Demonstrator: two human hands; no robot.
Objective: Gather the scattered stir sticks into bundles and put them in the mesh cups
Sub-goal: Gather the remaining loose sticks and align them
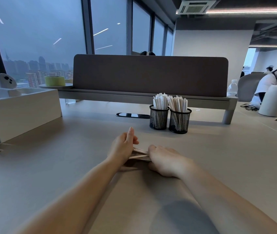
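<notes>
Near the mesh cups (170,119), the right hand (166,160) is gripping stir sticks (139,153); the flat-fingered left hand (123,147) is pressing their ends

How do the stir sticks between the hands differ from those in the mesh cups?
The loose sticks between the left hand and right hand lie nearly flat on the table; the bundled sticks in the mesh cups stand upright. The loose sticks are few and splayed, the bundled sticks many and packed. Both are thin and pale.
</notes>
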